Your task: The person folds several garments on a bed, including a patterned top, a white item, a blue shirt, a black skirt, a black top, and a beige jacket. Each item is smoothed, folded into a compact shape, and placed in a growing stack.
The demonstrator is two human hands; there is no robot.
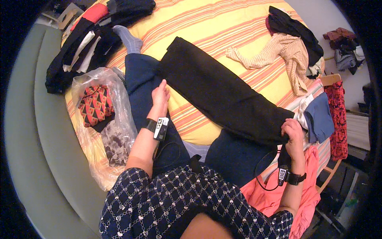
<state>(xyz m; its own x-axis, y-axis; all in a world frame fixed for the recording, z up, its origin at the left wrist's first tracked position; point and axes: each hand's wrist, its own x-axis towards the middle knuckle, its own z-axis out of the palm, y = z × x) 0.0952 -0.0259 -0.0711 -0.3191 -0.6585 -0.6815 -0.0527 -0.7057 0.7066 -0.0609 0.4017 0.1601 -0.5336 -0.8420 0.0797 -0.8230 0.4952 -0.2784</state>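
A long black folded garment (220,89) lies slantwise before me, over the striped bedspread and across my bent legs in dark blue trousers. At its lower right end, my right hand (292,133) grips the cloth edge between curled fingers and thumb. My left hand (161,95) is by the garment's left edge, above my thigh, with its index finger extended and nothing held; whether the fingertip touches the cloth is hard to tell. Both wrists wear strapped devices with cables.
Left of my leg lies a clear plastic bag (119,101) with patterned garments in it. Dark clothes (56,68) are piled at the upper left. A beige striped garment (294,47), folded blue cloth (317,116) and coral fabric (310,179) lie on the right. A green padded edge (50,119) borders the bed.
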